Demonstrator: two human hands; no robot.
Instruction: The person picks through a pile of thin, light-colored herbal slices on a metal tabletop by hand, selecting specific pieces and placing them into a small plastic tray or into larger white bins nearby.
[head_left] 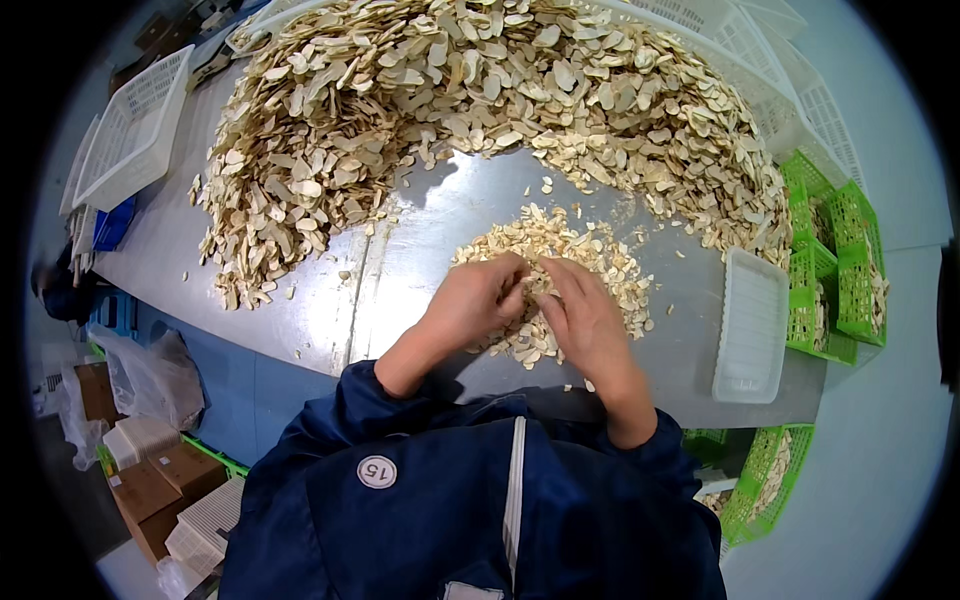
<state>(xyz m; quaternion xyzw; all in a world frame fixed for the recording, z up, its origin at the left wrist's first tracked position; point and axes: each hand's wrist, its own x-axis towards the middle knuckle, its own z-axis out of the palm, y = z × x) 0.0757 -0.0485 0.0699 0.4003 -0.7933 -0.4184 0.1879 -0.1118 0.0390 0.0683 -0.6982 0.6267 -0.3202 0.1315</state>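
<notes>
Pale, dried-looking slices form a small pile (615, 270) on the metal table (420, 235) in front of me. My left hand (478, 300) is over this pile's left side, its fingers curled in and the thumb pressed against them. Close by on the right, my right hand (583, 312) has bent fingers that point toward the left hand's fingertips. Both hands look closed in a pinch, but whatever lies between the fingertips is too small or hidden to name. A far larger heap of similar, bigger slices (480, 75) curves around the back of the table.
A white plastic tray (752, 325) lies at the table's right edge. Green baskets (860, 270) holding slices stand beyond it, another green basket (770, 480) lower down. White crates (140, 130) are at the far left. Cardboard boxes (165, 490) and clear plastic bags (150, 380) sit lower left.
</notes>
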